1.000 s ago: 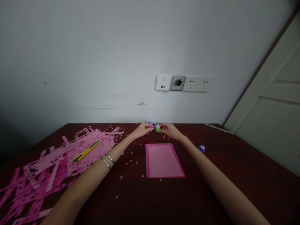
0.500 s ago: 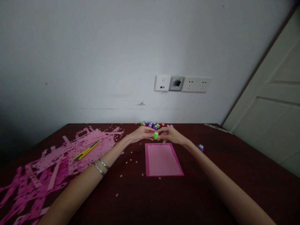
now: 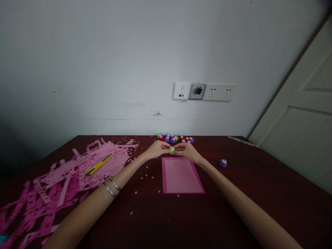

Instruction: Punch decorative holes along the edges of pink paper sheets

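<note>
A small green craft punch [image 3: 172, 149] with a white top is between my hands, just past the far edge of the pink paper sheets. My left hand [image 3: 156, 149] grips it from the left with its fingertips, and my right hand [image 3: 187, 151] from the right. Whether any paper sits in the punch is too small to make out. Below them lies a light pink sheet [image 3: 180, 176] on a slightly larger, darker pink sheet [image 3: 165, 185]. Several purple, red and green punches [image 3: 173, 139] are grouped behind my hands.
Punched pink paper scraps [image 3: 62, 180] are heaped at the left, with a yellow box cutter [image 3: 99, 165] on top. A lone purple punch [image 3: 222, 163] stands right of my right forearm. Tiny pink cutouts dot the dark red table [image 3: 145, 221]. A pale strip [image 3: 243, 141] lies far right.
The view has shifted slightly. Around the green punch my fingers have changed position a little, and my right hand covers fewer of the punches behind it.
</note>
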Available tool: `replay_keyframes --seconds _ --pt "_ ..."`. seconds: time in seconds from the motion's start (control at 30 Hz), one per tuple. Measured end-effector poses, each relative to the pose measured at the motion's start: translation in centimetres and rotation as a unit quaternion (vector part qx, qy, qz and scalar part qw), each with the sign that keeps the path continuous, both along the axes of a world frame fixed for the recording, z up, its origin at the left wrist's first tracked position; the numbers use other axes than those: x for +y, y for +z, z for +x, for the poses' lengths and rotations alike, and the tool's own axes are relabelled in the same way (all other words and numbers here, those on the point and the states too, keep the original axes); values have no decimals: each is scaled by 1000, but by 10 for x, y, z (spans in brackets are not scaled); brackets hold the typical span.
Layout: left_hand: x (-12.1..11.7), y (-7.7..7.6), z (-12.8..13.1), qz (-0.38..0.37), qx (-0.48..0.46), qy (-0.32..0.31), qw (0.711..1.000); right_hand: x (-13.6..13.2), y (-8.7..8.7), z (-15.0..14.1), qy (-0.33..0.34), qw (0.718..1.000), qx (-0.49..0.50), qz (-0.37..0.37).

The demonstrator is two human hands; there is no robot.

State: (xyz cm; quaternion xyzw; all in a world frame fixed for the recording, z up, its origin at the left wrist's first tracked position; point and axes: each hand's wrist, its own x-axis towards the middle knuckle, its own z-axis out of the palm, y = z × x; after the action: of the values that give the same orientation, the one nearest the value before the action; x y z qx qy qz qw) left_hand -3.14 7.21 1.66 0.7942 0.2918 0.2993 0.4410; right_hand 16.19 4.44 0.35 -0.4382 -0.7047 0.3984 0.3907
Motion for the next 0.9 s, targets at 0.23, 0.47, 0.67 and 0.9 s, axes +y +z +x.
replay_keyframes --seconds 0.23,0.47,0.67,0.9 --pt "9 -14 -7 52 90 -43 994 1 -11 5 15 995 -79 66" --pt "13 -24 -7 102 152 -1 983 -1 -16 6 36 986 -122 105" --pt "12 -22 -8 112 157 3 981 1 -22 6 27 985 -127 117" --pt "13 -18 -11 86 169 14 982 -3 -18 5 10 983 -132 128"
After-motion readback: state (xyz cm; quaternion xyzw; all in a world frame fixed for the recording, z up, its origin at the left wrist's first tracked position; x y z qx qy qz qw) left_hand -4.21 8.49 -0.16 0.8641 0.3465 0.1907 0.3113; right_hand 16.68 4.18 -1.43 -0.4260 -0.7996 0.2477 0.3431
